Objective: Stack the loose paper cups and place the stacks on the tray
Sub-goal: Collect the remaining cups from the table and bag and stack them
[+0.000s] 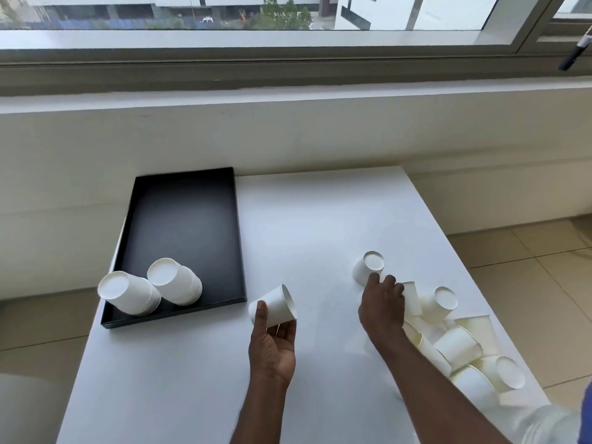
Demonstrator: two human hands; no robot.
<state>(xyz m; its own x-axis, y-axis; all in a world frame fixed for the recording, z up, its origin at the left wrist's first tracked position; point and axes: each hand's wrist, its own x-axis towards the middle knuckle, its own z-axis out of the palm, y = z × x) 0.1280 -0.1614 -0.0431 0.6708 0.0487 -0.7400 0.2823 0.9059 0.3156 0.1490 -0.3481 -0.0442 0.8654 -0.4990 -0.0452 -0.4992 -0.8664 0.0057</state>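
My left hand (272,341) grips one white paper cup (278,305) lying on its side, its mouth toward the right, just right of the black tray (189,219). Two stacks of upside-down cups stand at the tray's near end: one (128,293) at the near left corner, the other (174,280) beside it. My right hand (381,306) reaches over the table with its fingertips on an upside-down cup (368,267). A pile of several loose cups (458,344) lies at the table's right edge, under and behind my right forearm.
The white table (320,219) stands against a low white wall beneath a window. The table's right edge drops to a tiled floor (544,267). A dark rod (573,56) leans at the window's top right.
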